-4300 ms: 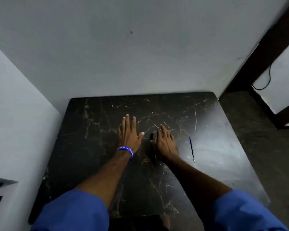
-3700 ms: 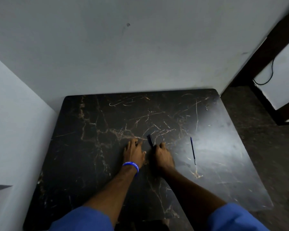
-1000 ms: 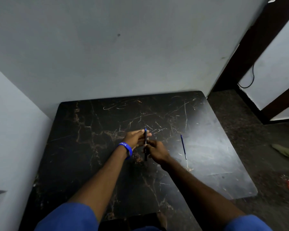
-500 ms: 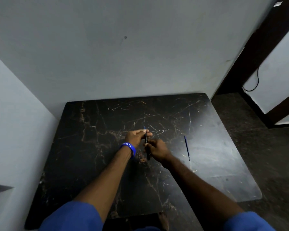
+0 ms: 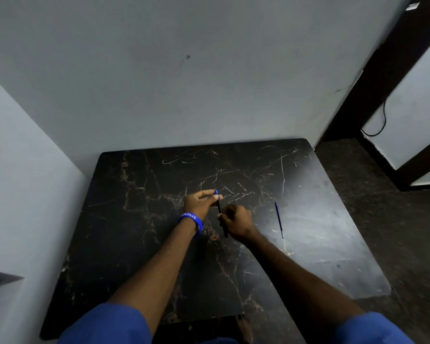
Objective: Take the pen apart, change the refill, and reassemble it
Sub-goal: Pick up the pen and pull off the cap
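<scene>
A dark pen (image 5: 220, 207) with a blue tip is held just above the middle of the black marble table (image 5: 139, 234), pointing away from me. My left hand (image 5: 201, 201) pinches its far blue end between thumb and fingers. My right hand (image 5: 236, 222) is closed around the near part of the barrel, whose tail sticks out below the fist. A thin blue refill (image 5: 279, 219) lies loose on the table to the right of my right hand, apart from it.
The table stands in a corner, with grey walls (image 5: 184, 83) at its far and left edges. Dark floor (image 5: 387, 219) and a dark door frame (image 5: 392, 60) lie to the right. My bare foot (image 5: 243, 328) shows under the near edge.
Both hands lay flat on the table around the pen; they have since lifted it and now hold it between them. In the last second the grip has barely shifted. The refill stays put.
</scene>
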